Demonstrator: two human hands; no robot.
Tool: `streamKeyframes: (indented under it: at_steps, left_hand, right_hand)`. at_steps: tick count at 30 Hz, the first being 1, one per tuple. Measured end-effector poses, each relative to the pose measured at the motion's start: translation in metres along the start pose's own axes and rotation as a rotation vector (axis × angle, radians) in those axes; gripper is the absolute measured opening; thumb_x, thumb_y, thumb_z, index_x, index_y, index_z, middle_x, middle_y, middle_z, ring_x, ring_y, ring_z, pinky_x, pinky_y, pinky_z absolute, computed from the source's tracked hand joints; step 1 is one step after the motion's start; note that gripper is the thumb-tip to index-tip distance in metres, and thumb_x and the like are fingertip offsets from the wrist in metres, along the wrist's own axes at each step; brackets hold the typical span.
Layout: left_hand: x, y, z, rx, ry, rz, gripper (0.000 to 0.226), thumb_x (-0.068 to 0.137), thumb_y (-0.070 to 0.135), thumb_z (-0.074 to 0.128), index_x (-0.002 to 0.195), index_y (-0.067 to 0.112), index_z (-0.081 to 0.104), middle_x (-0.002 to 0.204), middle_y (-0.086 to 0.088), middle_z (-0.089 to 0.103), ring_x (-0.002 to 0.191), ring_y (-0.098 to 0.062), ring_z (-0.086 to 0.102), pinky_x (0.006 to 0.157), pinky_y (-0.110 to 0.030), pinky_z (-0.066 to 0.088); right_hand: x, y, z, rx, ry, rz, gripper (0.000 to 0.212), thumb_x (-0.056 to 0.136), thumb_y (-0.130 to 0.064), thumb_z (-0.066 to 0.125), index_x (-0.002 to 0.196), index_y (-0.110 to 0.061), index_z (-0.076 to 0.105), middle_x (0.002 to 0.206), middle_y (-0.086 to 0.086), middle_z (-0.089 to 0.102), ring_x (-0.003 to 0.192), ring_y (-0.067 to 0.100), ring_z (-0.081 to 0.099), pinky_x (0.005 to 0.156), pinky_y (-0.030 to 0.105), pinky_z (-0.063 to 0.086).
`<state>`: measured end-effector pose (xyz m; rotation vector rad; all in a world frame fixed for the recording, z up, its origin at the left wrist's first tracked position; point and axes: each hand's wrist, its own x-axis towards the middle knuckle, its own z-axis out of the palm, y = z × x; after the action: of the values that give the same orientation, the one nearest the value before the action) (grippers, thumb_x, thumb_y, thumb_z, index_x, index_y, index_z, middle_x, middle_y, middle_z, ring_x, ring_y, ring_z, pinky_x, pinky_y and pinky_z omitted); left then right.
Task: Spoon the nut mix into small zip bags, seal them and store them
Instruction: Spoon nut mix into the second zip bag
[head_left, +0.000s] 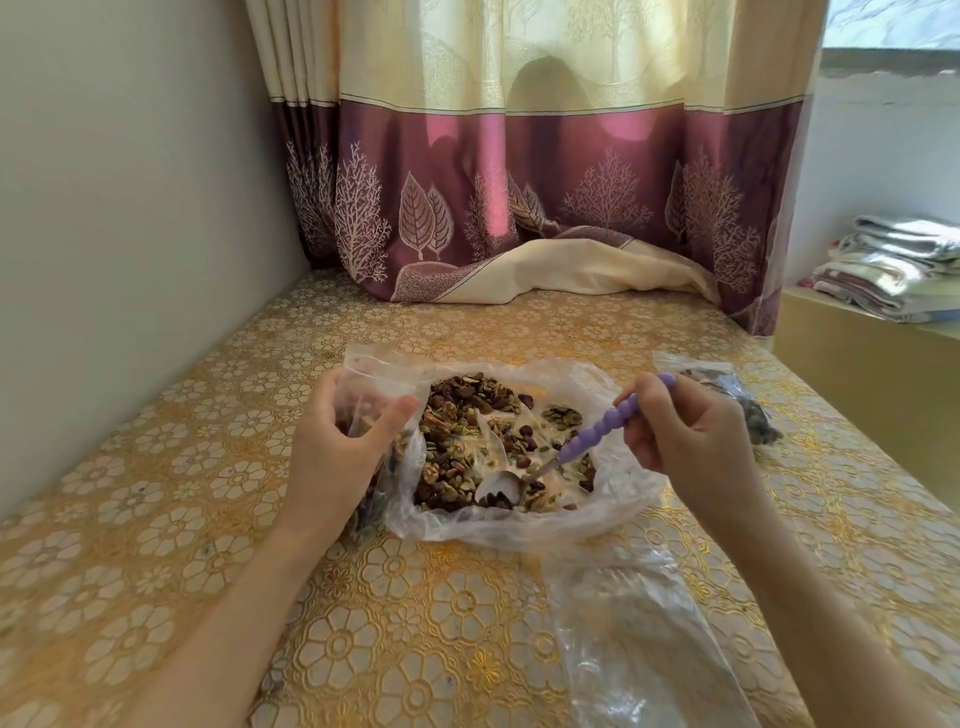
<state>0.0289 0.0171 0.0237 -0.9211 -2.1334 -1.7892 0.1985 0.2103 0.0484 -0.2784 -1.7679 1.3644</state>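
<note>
Purple spoon (597, 434) is in my right hand (685, 431), fingers curled round the bumpy handle, and its metal bowl sits down in the nut mix (467, 441). Mix lies spread on a big open plastic bag (613, 499) in the middle of the table (156, 519). My left hand (337, 447) grips a small zip bag (363, 374) just left of the mix, thumb on the front, top held up; some nuts are inside already, I think. So we're at the scoop step, w/ this bag partly filled. Next I need to lift a full spoon w/o tipping it, move it left and pour into the bag mouth. One filled bag (737, 400) lies far right. An empty clear bag (639, 639) lies near, on the right.
</note>
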Motion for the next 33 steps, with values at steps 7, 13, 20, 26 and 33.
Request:
streamKeyframes:
  at_steps: [7,13,20,26,33]
  left_hand:
    - [0.000,0.002,0.001,-0.003,-0.005,-0.007,0.039,0.068,0.053,0.064,0.085,0.020,0.053,0.079,0.009,0.061,0.052,0.011,0.046,0.056,-0.002,0.036]
    - [0.000,0.002,0.000,0.008,-0.011,-0.008,0.038,0.069,0.053,0.064,0.086,0.021,0.053,0.083,0.008,0.062,0.055,0.010,0.048,0.057,-0.004,0.037]
    - [0.001,0.001,0.000,0.020,-0.031,-0.003,0.047,0.068,0.055,0.065,0.092,0.017,0.053,0.084,0.007,0.062,0.055,0.008,0.047,0.057,-0.004,0.038]
    - [0.001,-0.003,-0.003,0.061,-0.081,-0.074,0.070,0.065,0.058,0.066,0.122,0.024,0.045,0.108,0.008,0.058,0.091,-0.001,0.057,0.079,-0.023,0.047]
    - [-0.004,-0.009,-0.008,0.176,-0.203,-0.099,0.082,0.057,0.060,0.068,0.125,0.028,0.036,0.112,0.012,0.050,0.098,-0.007,0.055,0.065,-0.008,0.041]
  right_hand:
    - [-0.016,-0.006,0.028,-0.004,-0.003,-0.118,0.034,0.097,-0.011,0.049,0.065,-0.009,0.060,0.052,-0.003,0.065,0.037,0.008,0.048,0.036,0.015,0.037]
    - [-0.013,0.002,0.024,0.046,-0.029,0.053,0.034,0.097,-0.014,0.049,0.069,0.000,0.061,0.056,0.006,0.066,0.040,0.013,0.051,0.037,0.022,0.040]
    - [-0.008,0.015,0.018,0.130,-0.013,0.430,0.036,0.098,-0.012,0.046,0.072,0.004,0.064,0.053,0.010,0.063,0.043,0.015,0.056,0.039,0.019,0.044]
    - [-0.002,0.019,0.010,0.119,0.129,0.375,0.034,0.098,-0.010,0.044,0.072,0.003,0.062,0.046,0.002,0.059,0.036,0.009,0.048,0.033,0.017,0.034]
    - [-0.003,0.022,0.006,0.117,0.200,0.291,0.036,0.099,-0.016,0.044,0.074,-0.001,0.064,0.049,0.000,0.060,0.040,0.007,0.051,0.036,0.015,0.037]
